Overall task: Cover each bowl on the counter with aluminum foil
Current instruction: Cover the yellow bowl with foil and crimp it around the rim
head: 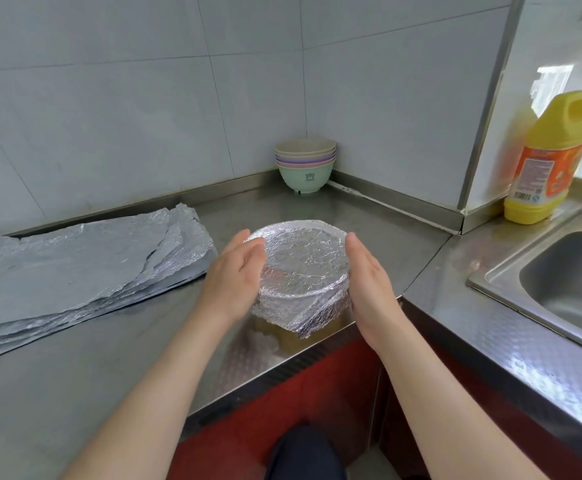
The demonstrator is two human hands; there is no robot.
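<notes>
A bowl wrapped in crinkled aluminum foil [301, 268] stands near the front edge of the steel counter [109, 358]. My left hand [232, 275] lies flat against its left side with straight fingers. At the bowl's right side my right hand [369, 282] presses in with fingers straight too. A foil corner hangs loose below the bowl's front. A stack of several bare bowls [305, 166], cream on top and mint green at the bottom, sits in the back corner. Several foil sheets [78, 268] lie piled at the left.
A yellow detergent bottle [546, 161] stands at the right by the steel sink [559, 282]. Tiled walls close the counter behind. The counter's front edge runs just below the wrapped bowl, with a red cabinet beneath.
</notes>
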